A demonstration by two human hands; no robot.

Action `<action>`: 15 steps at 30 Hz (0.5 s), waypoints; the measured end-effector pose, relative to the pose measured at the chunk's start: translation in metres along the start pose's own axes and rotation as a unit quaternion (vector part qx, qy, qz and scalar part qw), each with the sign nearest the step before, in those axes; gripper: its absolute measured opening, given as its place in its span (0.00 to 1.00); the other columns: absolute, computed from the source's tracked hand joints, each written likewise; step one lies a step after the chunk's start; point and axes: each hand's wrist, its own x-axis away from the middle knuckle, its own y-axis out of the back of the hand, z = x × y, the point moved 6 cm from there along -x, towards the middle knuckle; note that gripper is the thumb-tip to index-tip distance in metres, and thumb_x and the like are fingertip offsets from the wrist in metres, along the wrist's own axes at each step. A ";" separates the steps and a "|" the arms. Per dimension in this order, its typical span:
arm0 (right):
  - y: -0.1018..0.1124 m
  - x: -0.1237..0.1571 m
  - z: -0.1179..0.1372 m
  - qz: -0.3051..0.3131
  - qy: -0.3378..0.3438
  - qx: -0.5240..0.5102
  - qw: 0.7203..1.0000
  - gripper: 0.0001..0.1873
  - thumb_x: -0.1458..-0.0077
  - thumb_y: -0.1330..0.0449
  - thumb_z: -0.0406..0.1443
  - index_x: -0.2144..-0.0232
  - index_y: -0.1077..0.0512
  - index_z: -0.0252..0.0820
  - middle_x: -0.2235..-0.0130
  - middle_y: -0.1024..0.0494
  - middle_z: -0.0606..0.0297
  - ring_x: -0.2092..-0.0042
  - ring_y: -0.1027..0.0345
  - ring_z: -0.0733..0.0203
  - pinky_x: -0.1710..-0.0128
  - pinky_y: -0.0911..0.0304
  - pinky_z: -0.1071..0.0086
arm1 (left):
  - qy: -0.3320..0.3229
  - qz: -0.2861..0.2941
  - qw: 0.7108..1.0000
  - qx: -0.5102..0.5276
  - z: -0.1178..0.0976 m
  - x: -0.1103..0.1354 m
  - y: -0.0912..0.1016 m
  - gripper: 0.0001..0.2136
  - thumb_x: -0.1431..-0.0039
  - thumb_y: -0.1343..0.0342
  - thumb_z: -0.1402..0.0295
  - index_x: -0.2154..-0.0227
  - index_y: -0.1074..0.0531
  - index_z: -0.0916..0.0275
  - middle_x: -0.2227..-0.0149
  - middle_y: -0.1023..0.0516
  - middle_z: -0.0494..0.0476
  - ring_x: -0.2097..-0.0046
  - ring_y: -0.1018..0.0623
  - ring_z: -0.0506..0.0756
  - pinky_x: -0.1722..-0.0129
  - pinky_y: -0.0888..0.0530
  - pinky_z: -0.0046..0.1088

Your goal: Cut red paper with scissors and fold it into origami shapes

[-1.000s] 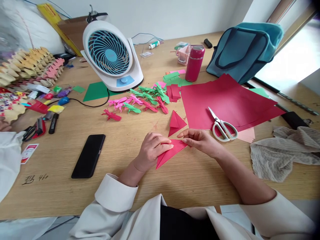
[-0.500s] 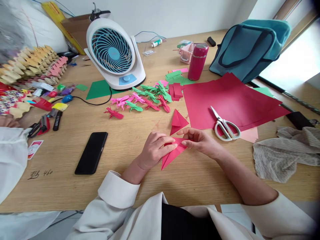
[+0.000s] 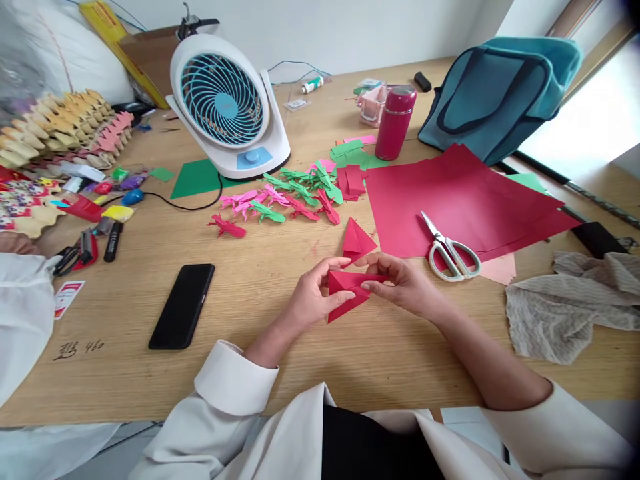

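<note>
A folded piece of red paper (image 3: 349, 291) is held just above the wooden table (image 3: 250, 280), in front of me. My left hand (image 3: 315, 297) pinches its left side with thumb and fingers. My right hand (image 3: 400, 283) grips its right side, fingers curled over the top edge. Both hands are closed on the paper. Just beyond them a second folded red triangle (image 3: 356, 240) lies on the table. White scissors (image 3: 449, 248) rest on a stack of large red sheets (image 3: 460, 200) to the right.
A black phone (image 3: 182, 305) lies to the left. Several small folded paper figures (image 3: 285, 200) in pink, green and red sit before a white fan (image 3: 227, 103). A red flask (image 3: 395, 121), teal bag (image 3: 495, 93) and grey cloth (image 3: 570, 307) stand right. Another person's white sleeve (image 3: 23, 320) is at far left.
The red paper was pressed flat on the table under both hands; it is now lifted a little and folded more compactly between them.
</note>
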 end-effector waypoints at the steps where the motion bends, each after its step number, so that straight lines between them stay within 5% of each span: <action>1: -0.001 0.000 0.000 -0.005 0.003 -0.008 1.000 0.19 0.45 0.36 0.43 0.52 0.30 0.42 0.68 0.25 0.67 0.67 0.32 0.63 0.67 0.36 0.69 | 0.015 0.003 1.000 -0.007 0.001 0.001 -0.002 0.26 0.49 0.34 0.65 0.47 0.31 0.61 0.51 0.23 0.62 0.58 0.21 0.55 0.59 0.25 0.28; 9: 0.006 0.001 0.014 -0.058 0.015 -0.090 0.994 0.20 0.39 0.42 0.47 0.52 0.28 0.41 0.70 0.25 0.66 0.69 0.31 0.64 0.64 0.33 0.67 | 0.071 -0.040 0.995 0.051 0.005 0.000 0.000 0.22 0.53 0.33 0.67 0.54 0.30 0.63 0.62 0.20 0.56 0.65 0.21 0.52 0.65 0.26 0.25; 15: -0.015 -0.004 0.000 0.001 0.004 -0.180 0.984 0.19 0.50 0.32 0.47 0.61 0.27 0.43 0.63 0.22 0.63 0.62 0.28 0.60 0.58 0.32 0.64 | 0.082 -0.089 0.987 0.108 0.013 0.000 0.003 0.23 0.54 0.31 0.65 0.57 0.32 0.63 0.66 0.21 0.52 0.67 0.22 0.50 0.64 0.26 0.24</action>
